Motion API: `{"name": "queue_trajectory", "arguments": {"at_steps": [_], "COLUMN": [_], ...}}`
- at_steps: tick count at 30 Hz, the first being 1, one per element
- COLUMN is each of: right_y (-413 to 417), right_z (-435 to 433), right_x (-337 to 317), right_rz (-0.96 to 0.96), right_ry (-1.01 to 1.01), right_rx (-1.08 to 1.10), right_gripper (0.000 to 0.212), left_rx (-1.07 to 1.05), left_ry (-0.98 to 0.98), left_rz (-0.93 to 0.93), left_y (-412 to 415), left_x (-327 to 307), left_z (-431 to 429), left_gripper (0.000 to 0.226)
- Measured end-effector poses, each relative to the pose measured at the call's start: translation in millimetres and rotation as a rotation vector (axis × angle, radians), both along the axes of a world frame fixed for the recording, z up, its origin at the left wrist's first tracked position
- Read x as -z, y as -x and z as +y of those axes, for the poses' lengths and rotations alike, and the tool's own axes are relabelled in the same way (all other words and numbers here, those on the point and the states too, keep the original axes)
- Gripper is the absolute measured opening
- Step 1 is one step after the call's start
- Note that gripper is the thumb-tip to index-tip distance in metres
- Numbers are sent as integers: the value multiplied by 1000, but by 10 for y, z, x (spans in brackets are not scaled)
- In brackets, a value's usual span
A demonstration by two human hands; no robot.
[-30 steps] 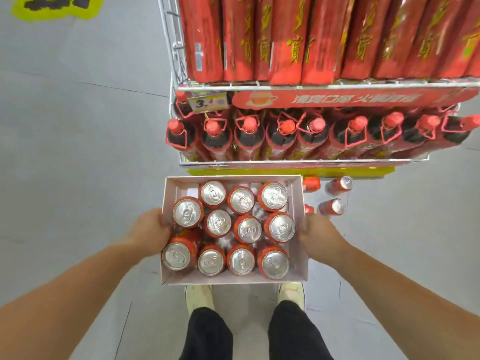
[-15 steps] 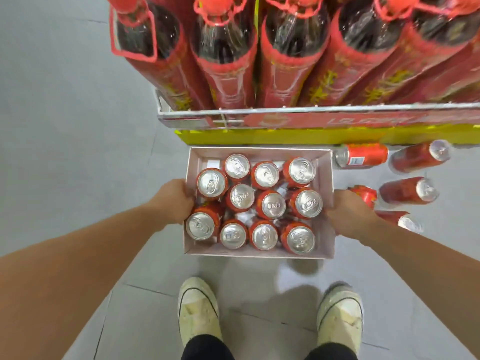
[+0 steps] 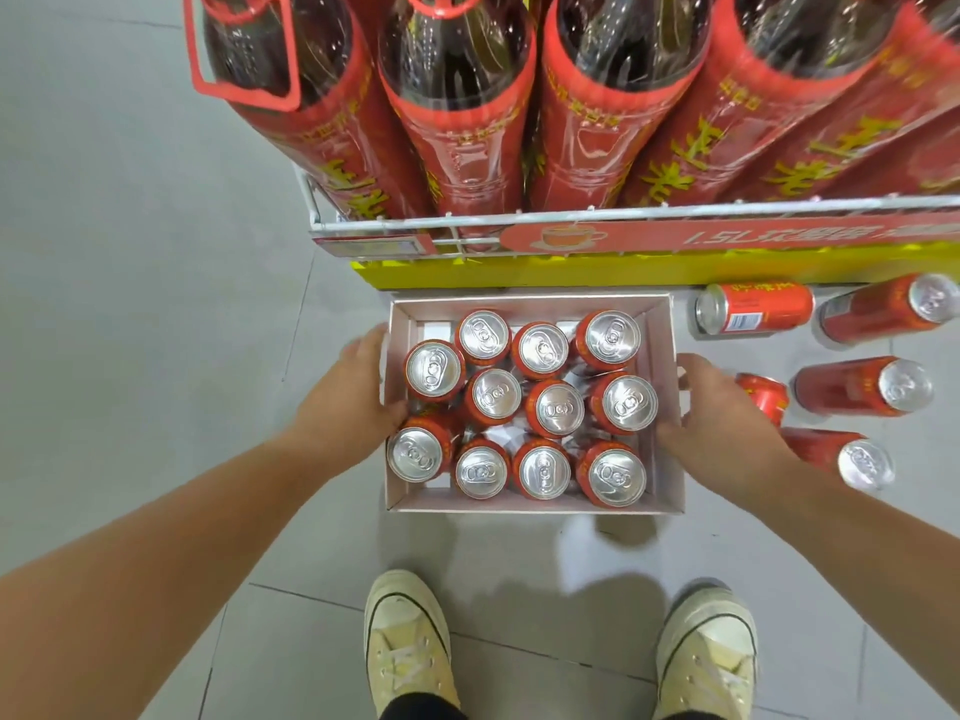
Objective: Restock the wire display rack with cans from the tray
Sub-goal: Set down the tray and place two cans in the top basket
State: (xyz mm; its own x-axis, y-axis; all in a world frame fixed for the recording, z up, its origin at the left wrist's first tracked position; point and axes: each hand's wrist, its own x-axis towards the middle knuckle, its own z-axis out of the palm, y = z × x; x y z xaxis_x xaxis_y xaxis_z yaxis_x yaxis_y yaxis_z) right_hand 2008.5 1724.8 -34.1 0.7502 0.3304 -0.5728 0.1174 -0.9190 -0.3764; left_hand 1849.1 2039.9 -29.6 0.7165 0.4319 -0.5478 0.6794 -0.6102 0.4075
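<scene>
I have bent low with the tray (image 3: 530,506), so the rack (image 3: 571,215) that stood well ahead of my hands a second ago now looms just beyond them, its bottles (image 3: 457,96) filling the top of my view. The tray sits between my hands, just short of the rack's yellow base and ahead of my shoes (image 3: 405,641). Its shadow is tight under it, so I judge it is on the floor or nearly there. My left hand (image 3: 348,407) holds the left wall and my right hand (image 3: 722,413) the right wall with the thumb at the rim. The fingers are tucked out of sight below, so I cannot say how firm the grip is. The cans (image 3: 555,409) stand upright and packed in the tray as they did before, with none taken out. More loose cans (image 3: 753,309) lie on their sides just past my right hand. The carrying seems done, so restocking can begin once I let go, but I cannot see a free shelf for cans from here
</scene>
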Motion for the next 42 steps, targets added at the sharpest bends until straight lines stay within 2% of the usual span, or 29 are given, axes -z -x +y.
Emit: {"name": "queue_trajectory", "arguments": {"at_steps": [1, 2, 5, 8, 10, 12, 14, 18, 21, 23, 27, 31, 36, 42], "right_y": [75, 147, 256, 198, 149, 113, 103, 112, 130, 113, 41, -45, -159, -308], "right_z": [-12, -25, -41, -9, 67, 144, 201, 238, 211, 178, 152, 318, 566, 670], "right_x": [-58, -107, -107, -60, -87, -94, -81, -124, -244, -414, -943, -1663, -2753, -4340], "right_rz": [-81, -171, -296, -238, -180, -128, -126, -142, -153, -125, 88, 242, 269, 223], "right_ry": [-54, -97, -56, -43, -47, -40, 1, -44, -123, -182, -463, -698, -830, -907], "right_rx": [-22, -77, -299, -350, -259, -158, -160, -171, -113, -23, 229, 334, 340, 344], "right_gripper": [63, 64, 56, 62, 62, 72, 78, 67, 58, 62, 61, 51, 46, 36], "left_rx": [50, 116, 270, 313, 323, 322, 290, 218, 85, -26, -232, -301, -377, -312], "left_ry": [-53, -97, -138, -146, -187, -230, -216, -151, -127, -48, 237, 388, 557, 624], "left_rz": [-56, -104, -156, -143, -153, -141, -111, -98, -120, -164, -229, -291, -346, -388], "left_y": [19, 26, -35, -186, -244, -255, -250, -270, -266, -278, -310, -421, -598, -721], "left_x": [-52, -92, -125, -99, -68, -25, -1, -23, -138, -310, -868, -1563, -2624, -4176], "left_z": [-6, -9, 24, 21, -9, -32, -46, -83, -90, -74, -63, -118, -175, -129], "left_gripper": [86, 93, 91, 85, 77, 75, 69, 56, 59, 60, 58, 49, 39, 36]}}
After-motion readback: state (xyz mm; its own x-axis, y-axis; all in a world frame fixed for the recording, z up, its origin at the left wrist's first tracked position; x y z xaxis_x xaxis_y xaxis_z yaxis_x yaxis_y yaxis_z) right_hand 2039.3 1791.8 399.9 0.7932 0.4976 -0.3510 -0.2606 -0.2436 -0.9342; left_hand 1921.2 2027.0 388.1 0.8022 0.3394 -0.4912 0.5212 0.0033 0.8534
